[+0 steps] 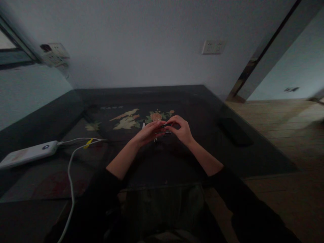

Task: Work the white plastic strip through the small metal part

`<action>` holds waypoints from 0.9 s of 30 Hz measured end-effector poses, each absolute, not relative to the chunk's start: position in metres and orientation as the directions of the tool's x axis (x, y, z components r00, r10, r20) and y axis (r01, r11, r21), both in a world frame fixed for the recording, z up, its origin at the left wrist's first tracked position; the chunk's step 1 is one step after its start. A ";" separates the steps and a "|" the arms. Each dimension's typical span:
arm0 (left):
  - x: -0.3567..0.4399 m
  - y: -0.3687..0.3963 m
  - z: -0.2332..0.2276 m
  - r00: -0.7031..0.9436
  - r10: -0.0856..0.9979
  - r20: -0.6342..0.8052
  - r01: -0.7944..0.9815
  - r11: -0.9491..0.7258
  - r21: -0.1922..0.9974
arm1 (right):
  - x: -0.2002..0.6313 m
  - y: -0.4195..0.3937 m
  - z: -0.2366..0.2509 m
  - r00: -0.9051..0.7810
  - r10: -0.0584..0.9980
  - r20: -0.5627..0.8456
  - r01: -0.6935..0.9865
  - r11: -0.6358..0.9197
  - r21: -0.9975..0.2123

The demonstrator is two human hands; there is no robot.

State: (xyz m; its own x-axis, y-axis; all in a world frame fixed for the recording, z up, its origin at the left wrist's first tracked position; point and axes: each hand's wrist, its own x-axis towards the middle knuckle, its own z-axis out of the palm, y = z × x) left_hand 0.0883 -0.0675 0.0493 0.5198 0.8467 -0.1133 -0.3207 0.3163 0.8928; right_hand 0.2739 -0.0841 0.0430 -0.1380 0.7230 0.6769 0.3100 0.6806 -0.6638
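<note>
Above the middle of the dark table, my left hand [150,131] and my right hand [181,129] meet with their fingertips close together. Both hands are closed on a small, thin dark piece [166,125], which the fingers partly cover; its kind is too small and dim to make out. Just left of my left hand's fingers lies a narrow silvery strip [144,123]. Beneath the fingers, a small dark item with a pale edge [167,134] shows on the tabletop. A flower and bird picture [126,121] decorates the table behind my hands.
On the left lies a white power bank [30,153] with a white cable [71,172] running toward me, a yellow tag [88,143] on it. A flat black object [235,131] rests at the right. The table [141,90] stands against a wall with sockets [214,47].
</note>
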 end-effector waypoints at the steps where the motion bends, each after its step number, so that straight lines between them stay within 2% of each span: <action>1: 0.089 -0.069 0.049 0.555 0.825 -0.110 -0.348 0.350 0.870 | 0.272 -0.084 0.043 -0.091 0.734 0.673 0.267 0.669 -0.693; 4: 0.095 -0.073 0.045 0.604 0.790 -0.102 -0.418 0.423 0.804 | 0.268 -0.084 0.041 0.001 0.763 0.646 0.117 0.641 -0.758; 7: 0.100 -0.075 0.040 0.640 0.764 -0.077 -0.463 0.464 0.756 | 0.264 -0.084 0.040 0.014 0.795 0.607 -0.003 0.607 -0.795; 11: 0.102 -0.077 0.037 0.650 0.759 -0.043 -0.494 0.465 0.735 | 0.260 -0.085 0.039 0.001 0.824 0.566 -0.064 0.565 -0.823; 15: 0.101 -0.078 0.039 0.606 0.795 -0.040 -0.482 0.407 0.776 | 0.259 -0.085 0.038 -0.005 0.821 0.570 -0.089 0.568 -0.818; 23: 0.092 -0.073 0.051 0.496 0.867 -0.043 -0.373 0.257 0.892 | 0.263 -0.084 0.044 -0.041 0.856 0.516 0.010 0.517 -0.856; 27: 0.079 -0.060 0.055 0.331 0.943 0.029 -0.318 0.082 0.945 | 0.271 -0.075 0.042 0.048 0.855 0.517 0.192 0.500 -0.844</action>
State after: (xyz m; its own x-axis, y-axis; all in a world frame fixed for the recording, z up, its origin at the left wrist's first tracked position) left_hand 0.0788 -0.0604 0.0548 0.3307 0.9433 0.0291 -0.3175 0.0821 0.9447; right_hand 0.2710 -0.0754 0.0422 0.0476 0.8546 0.5171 0.1924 0.5002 -0.8443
